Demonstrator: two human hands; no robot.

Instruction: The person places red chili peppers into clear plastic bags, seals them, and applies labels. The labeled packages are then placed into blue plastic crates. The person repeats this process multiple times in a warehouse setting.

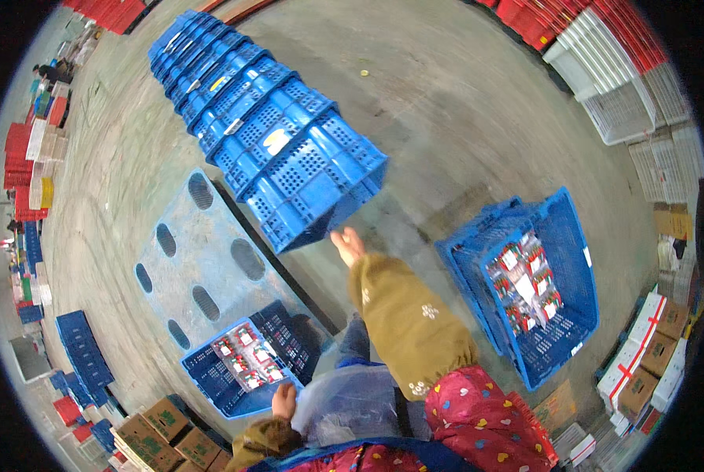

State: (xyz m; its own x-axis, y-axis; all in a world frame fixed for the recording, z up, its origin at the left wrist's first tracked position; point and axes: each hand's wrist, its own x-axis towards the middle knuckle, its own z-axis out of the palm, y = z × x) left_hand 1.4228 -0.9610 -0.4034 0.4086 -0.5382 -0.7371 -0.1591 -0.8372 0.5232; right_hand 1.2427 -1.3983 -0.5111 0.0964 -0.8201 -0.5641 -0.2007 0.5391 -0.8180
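My left hand (pixel 284 401) is curled on the near rim of a blue plastic crate (pixel 201 377), which holds several clear packs (pixel 249 357) of red and green items with white labels. That crate is at the near end of a pale blue plastic pallet (pixel 178 265) with oval holes. Farther up, my right hand (pixel 348 245) reaches out with bent fingers, at the near lower edge of a long stack of nested blue crates (pixel 305 159). Whether its fingers grip that edge I cannot tell. Some crates in the stack bear labels.
To the right stand nested blue crates (pixel 541 348), the top one holding similar packs (pixel 526 283). Cardboard boxes (pixel 154 439) stand at lower left, others (pixel 647 371) at right. Red crates (pixel 629 35) and white crates (pixel 617 112) are stacked at upper right. A person (pixel 54 72) is far off at left.
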